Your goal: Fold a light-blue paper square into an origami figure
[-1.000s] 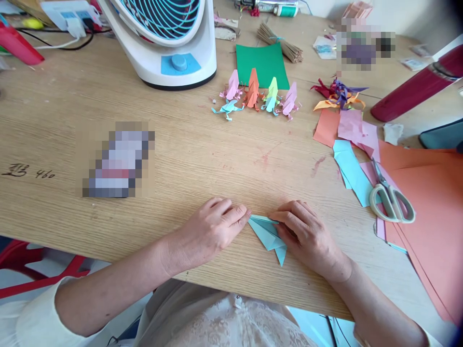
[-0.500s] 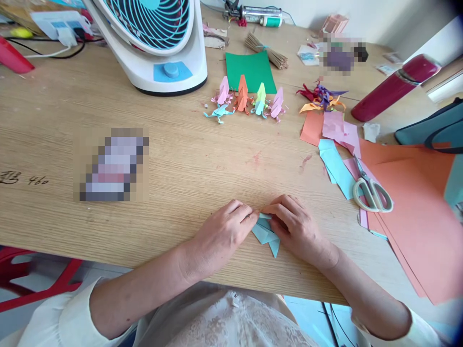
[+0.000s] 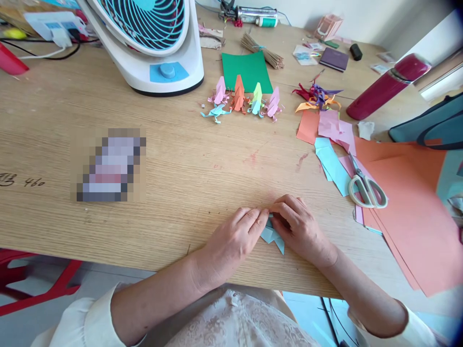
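A folded piece of light blue paper (image 3: 272,236) lies on the wooden table near its front edge, its pointed flaps showing between my hands. The fingers of my left hand (image 3: 237,238) are pressed together on its upper left part. From the other side my right hand (image 3: 300,229) pinches the upper edge, fingertips almost meeting those of the left. Much of the paper's top is hidden under the fingers. Beyond them stand several small folded paper figures, among them an orange one (image 3: 239,95) and a light blue one (image 3: 217,111).
Scissors (image 3: 367,189) rest on cut paper at the right, beside large orange sheets (image 3: 415,217). Behind are a red thermos bottle (image 3: 388,86), a green sheet (image 3: 246,72) and a bundle of sticks (image 3: 262,49). A fan (image 3: 168,84) and a blurred-out flat object (image 3: 110,166) are on the left.
My left hand has slid right along the paper, closer to the right hand, and covers more of it. My right hand stays about where it was. The view has shifted slightly.
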Motion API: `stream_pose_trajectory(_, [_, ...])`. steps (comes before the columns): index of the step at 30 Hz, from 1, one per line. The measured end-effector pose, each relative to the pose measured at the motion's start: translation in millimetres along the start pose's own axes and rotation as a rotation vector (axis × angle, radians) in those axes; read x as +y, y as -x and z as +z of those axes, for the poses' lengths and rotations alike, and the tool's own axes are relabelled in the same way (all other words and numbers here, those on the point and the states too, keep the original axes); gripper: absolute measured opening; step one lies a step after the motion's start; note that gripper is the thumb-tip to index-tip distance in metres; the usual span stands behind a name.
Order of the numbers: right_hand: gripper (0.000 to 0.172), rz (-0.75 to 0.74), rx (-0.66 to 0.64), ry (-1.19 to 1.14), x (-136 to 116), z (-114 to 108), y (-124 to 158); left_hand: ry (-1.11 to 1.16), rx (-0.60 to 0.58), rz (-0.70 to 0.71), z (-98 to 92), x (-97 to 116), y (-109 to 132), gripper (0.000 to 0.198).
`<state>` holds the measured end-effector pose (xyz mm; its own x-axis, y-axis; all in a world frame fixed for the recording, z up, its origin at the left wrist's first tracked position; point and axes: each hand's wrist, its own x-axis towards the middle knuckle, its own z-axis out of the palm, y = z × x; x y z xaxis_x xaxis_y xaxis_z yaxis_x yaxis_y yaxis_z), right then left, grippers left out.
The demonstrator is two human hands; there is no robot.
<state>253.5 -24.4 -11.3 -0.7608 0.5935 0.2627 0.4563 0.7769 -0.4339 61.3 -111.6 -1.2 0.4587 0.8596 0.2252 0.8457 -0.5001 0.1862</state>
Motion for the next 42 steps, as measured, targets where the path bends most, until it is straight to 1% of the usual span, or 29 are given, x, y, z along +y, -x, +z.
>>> stream_pose_trajectory(4, [0.015, 0.09, 0.045, -0.081, 0.0, -2.7, 3.8, 0.035, 0.019, -0.007, 1.9, 0.1, 1.5, 0.041])
stream_pose_trajectory(6, [0.012, 0.084, 0.057, -0.081, -1.0, -5.8, 9.0, 0.057, 0.033, -0.008, 2.2, -0.6, 1.4, 0.04])
stream_pose_trajectory(7, [0.012, 0.064, 0.054, -0.069, -1.6, -7.6, 12.5, 0.063, 0.042, -0.008, 2.3, -0.9, 1.1, 0.04])
stream_pose_trajectory(10, [0.021, -0.025, 0.021, -0.017, -3.3, -12.6, 24.5, 0.059, 0.057, -0.007, 2.1, -1.1, -0.3, 0.039])
stream_pose_trajectory(15, [0.03, -0.103, -0.022, 0.054, -1.9, -14.3, 38.3, 0.026, 0.024, -0.017, 0.1, 0.4, -2.0, 0.039])
stream_pose_trajectory(19, [0.034, -0.102, -0.052, 0.077, 0.2, -11.4, 37.5, 0.012, -0.027, -0.048, -1.5, 2.3, -3.0, 0.04])
stream_pose_trajectory(24, [0.031, -0.076, -0.033, 0.046, -1.0, -10.0, 33.5, 0.042, -0.065, -0.114, 0.7, 3.2, -6.5, 0.041])
stream_pose_trajectory(27, [0.029, -0.075, -0.022, 0.041, -1.3, -10.0, 33.2, 0.104, -0.071, -0.148, 1.1, 2.5, -9.4, 0.041])
stream_pose_trajectory(31, [0.031, -0.066, -0.021, 0.032, -0.8, -9.5, 33.0, 0.236, -0.044, -0.195, -1.5, 0.8, -11.1, 0.041])
stream_pose_trajectory(35, [0.033, -0.061, -0.011, 0.014, -0.7, -9.1, 32.4, 0.321, -0.022, -0.21, -2.5, -2.4, -11.1, 0.047])
stream_pose_trajectory(42, [0.031, -0.068, 0.018, -0.004, 0.4, -8.6, 32.7, 0.442, -0.079, -0.28, -2.6, -11.3, -15.8, 0.055])
